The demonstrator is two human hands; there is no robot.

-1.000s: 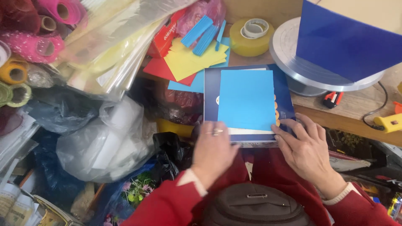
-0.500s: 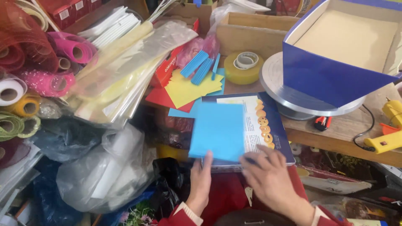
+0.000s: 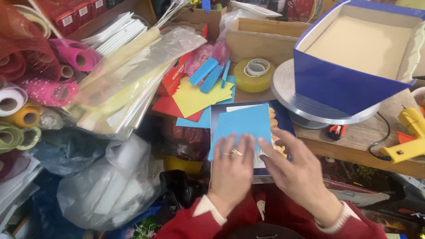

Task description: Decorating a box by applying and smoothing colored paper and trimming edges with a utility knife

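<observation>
A light blue paper sheet lies tilted on a dark blue book that rests on my lap at the table's edge. My left hand, with rings on it, presses flat on the sheet's lower part. My right hand lies beside it, fingers spread, fingertips touching the sheet's right lower edge and the book's cover. Both sleeves are red with white cuffs.
A blue open box sits on a grey turntable. Yellow, red and blue paper sheets, blue pleated strips, tape rolls lie behind the book. A yellow glue gun is at right. Ribbon rolls and plastic bags crowd the left.
The blue sheet has turned askew and now sits further onto the book. Both hands have moved up onto it. The camera has tilted, bringing more of the box and table into sight.
</observation>
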